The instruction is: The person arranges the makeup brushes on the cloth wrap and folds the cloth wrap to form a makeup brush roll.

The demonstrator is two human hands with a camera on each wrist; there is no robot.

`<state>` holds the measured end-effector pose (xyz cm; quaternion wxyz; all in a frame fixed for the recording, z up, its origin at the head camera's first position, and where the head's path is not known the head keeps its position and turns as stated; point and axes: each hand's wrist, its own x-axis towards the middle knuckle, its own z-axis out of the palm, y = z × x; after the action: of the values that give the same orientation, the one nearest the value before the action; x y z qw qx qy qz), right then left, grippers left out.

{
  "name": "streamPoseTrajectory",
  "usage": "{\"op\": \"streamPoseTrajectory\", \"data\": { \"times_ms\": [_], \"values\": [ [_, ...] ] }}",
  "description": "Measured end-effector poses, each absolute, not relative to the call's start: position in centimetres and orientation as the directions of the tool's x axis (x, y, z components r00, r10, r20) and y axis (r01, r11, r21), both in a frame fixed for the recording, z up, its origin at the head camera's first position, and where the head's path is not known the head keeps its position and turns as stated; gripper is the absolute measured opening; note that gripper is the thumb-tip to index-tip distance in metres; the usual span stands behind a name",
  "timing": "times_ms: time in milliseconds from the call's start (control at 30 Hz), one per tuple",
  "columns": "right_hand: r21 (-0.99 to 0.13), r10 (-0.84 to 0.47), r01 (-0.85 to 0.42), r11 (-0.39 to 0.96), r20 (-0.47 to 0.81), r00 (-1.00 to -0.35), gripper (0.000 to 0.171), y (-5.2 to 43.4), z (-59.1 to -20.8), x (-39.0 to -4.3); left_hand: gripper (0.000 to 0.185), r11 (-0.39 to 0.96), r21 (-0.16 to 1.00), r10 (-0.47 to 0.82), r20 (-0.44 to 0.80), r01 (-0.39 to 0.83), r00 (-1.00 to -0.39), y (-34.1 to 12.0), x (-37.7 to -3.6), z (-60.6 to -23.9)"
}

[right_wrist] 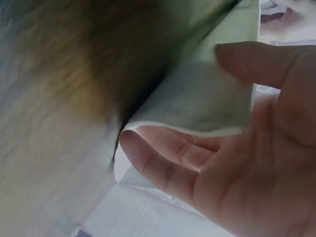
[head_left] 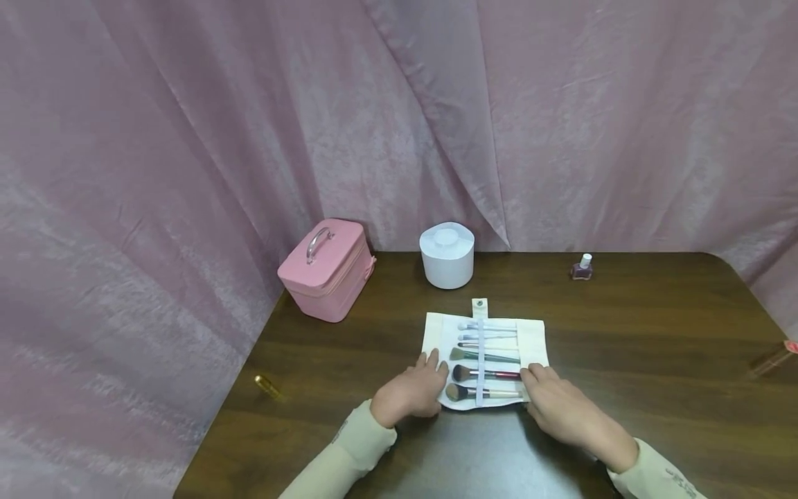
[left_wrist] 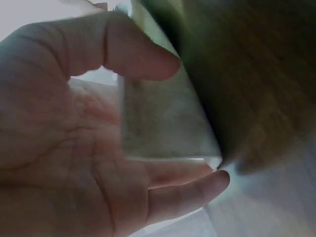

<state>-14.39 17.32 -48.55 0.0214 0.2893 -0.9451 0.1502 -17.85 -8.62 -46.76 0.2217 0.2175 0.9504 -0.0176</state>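
A white cloth makeup brush roll (head_left: 531, 339) lies unrolled in front of me, its snap tab pointing away. Several makeup brushes (head_left: 463, 373) sit side by side under a pale strap across its middle. My left hand (head_left: 414, 388) holds the roll's left edge near the front corner; in the left wrist view the cloth (left_wrist: 158, 118) passes between thumb and fingers. At the right edge my right hand (head_left: 564, 409) pinches the cloth likewise, thumb on the underside of the flap (right_wrist: 202, 98) in the right wrist view.
Behind the roll stands a white lidded container (head_left: 447, 256), with a pink case (head_left: 327, 270) to its left. A dark nail polish bottle (head_left: 582, 268) is at the back right. A gold tube (head_left: 267, 385) lies at left on the wooden table (head_left: 654, 333); a reddish-capped item (head_left: 790, 347) is far right.
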Motion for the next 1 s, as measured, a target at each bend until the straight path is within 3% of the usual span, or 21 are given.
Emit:
{"op": "streamPoseTrajectory", "data": {
  "times_ms": [300, 700, 900, 1000],
  "values": [
    [-0.336, -0.595, -0.584, 0.739, 0.080, -0.800, 0.039, 18.6, -48.0, -14.6, 0.052, 0.852, 0.045, 0.504, -0.337, 0.521, -0.795, -9.9, -17.3, -47.0],
    [-0.407, -0.646, -0.622, 0.669, 0.097, -0.757, 0.019, 19.7, -47.3, -16.7, 0.037, 0.839, 0.224, 0.544, -0.328, 0.496, -0.772, -10.9, -18.6, -46.3],
    [-0.537, -0.611, -0.538, 0.650, 0.052, -0.790, 0.015, 20.3, -47.1, -18.3, 0.030, 0.830, 0.331, 0.546, -0.308, 0.450, -0.779, -11.1, -20.4, -45.4],
    [-0.572, -0.594, -0.501, 0.649, 0.031, -0.804, 0.016, 20.2, -46.9, -19.1, 0.038, 0.827, 0.373, 0.537, -0.305, 0.420, -0.787, -11.0, -21.3, -44.9]
  ]
}}
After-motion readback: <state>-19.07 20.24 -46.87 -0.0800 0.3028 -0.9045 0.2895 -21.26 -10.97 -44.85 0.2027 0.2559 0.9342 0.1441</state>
